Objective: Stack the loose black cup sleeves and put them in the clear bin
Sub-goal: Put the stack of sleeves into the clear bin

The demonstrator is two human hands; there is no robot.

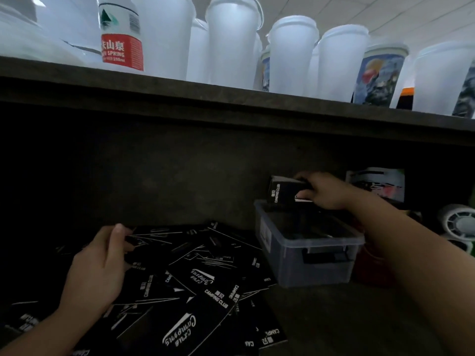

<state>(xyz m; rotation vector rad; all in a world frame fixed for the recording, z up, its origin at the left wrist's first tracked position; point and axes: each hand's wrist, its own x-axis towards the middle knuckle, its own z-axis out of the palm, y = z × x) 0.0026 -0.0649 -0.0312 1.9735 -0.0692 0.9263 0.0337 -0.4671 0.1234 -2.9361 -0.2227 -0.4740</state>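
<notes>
From the head camera, the right hand (325, 191) grips a squared-up stack of black cup sleeves (281, 192), fingers curled over its top and thumb under, held over the far end of the clear bin (311, 249), which sits to the right on a dark counter beneath a shelf of frosted cups (290, 55). The left hand (100, 263) lies on the loose pile of sleeves (195, 276) spread across the counter, its fingers pinching the edge of one or more at the pile's far side. The sleeves look like flat, light card: stiff enough to stack on edge, but slick enough that a stack could fan apart. They are probably best held across the stack's thickness, squeezing both faces, and loose ones lifted by an exposed edge. The bin already seems to hold dark sleeves, though dim light leaves that unsure.
</notes>
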